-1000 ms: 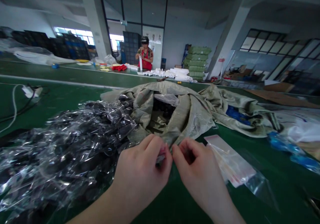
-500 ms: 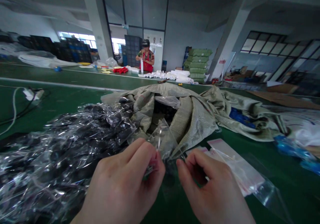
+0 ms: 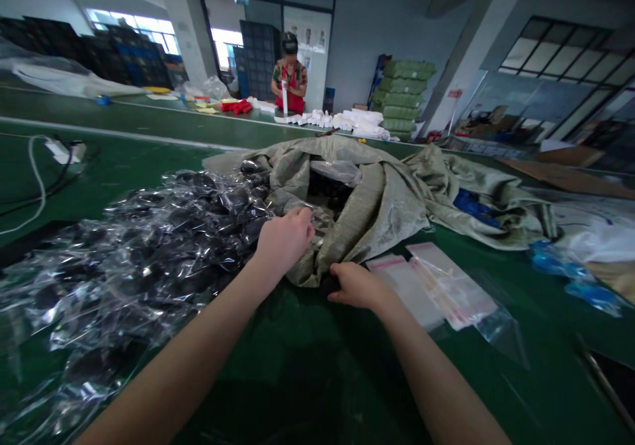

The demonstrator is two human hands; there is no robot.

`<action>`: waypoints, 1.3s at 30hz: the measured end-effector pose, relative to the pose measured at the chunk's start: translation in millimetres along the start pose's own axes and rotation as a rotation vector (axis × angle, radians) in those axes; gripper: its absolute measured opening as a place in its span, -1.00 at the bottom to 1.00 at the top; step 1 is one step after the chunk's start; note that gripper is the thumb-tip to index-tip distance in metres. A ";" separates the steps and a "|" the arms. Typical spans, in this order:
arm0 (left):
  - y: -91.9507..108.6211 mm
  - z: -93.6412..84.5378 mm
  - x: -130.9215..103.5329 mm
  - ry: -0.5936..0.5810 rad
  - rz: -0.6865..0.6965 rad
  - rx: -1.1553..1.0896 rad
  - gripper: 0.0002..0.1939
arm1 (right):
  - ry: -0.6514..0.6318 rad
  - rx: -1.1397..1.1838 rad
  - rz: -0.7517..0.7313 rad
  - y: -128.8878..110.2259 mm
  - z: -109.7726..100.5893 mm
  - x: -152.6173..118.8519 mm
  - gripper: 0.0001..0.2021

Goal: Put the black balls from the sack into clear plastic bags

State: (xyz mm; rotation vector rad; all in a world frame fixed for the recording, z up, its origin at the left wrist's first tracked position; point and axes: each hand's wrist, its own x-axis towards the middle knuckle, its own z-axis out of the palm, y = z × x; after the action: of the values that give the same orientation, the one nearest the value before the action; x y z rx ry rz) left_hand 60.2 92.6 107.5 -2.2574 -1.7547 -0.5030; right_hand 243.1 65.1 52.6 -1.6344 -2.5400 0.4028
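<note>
My left hand (image 3: 288, 235) is closed in front of the sack's mouth, pinching a clear plastic bag (image 3: 321, 217) that shows faintly beyond the fingers. My right hand (image 3: 356, 286) is lower, by the sack's front edge, with thumb and fingers around a small dark rounded piece (image 3: 328, 285); its exact kind is hidden. The woven sack (image 3: 350, 237) lies open towards me with dark pieces inside. To the left spreads a heap of black pieces in clear bags (image 3: 198, 233). Flat clear bags with pink edge strips (image 3: 449, 285) lie right of my right hand.
Everything lies on a green table (image 3: 278, 372). A white plug adapter (image 3: 62, 151) with cables is at left, blue plastic film (image 3: 570, 276) at right, and a dark flat device (image 3: 612, 379) at lower right. A co-worker (image 3: 289, 78) stands across the table behind white items.
My left hand has moved forward to the sack with the clear bag. My right hand has let go of the bag's edge and moved to a dark piece. The view has tilted down.
</note>
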 end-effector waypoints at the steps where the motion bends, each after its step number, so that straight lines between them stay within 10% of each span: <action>1: -0.8 1.2 0.2 -0.005 0.001 -0.001 -0.75 | 0.004 -0.006 -0.012 -1.5 -1.8 -1.0 -0.82; 6: -1.1 6.0 0.1 -0.028 0.025 -0.014 -0.76 | 0.088 0.403 -0.046 -8.3 -40.9 -14.5 -0.80; 12: 7.5 5.4 -3.3 -0.072 0.089 -0.112 -0.79 | 0.501 1.209 -0.029 -27.8 -45.7 -5.8 -0.58; 39: 21.6 4.9 -10.0 -0.010 0.095 -0.240 -0.71 | 0.857 0.587 0.174 -17.4 -1.3 13.0 -0.70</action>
State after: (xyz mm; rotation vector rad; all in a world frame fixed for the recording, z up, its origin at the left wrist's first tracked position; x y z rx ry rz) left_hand 79.5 80.2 99.4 -2.4936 -1.6594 -0.7176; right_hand 222.6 70.3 57.7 -1.3733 -1.4841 0.3171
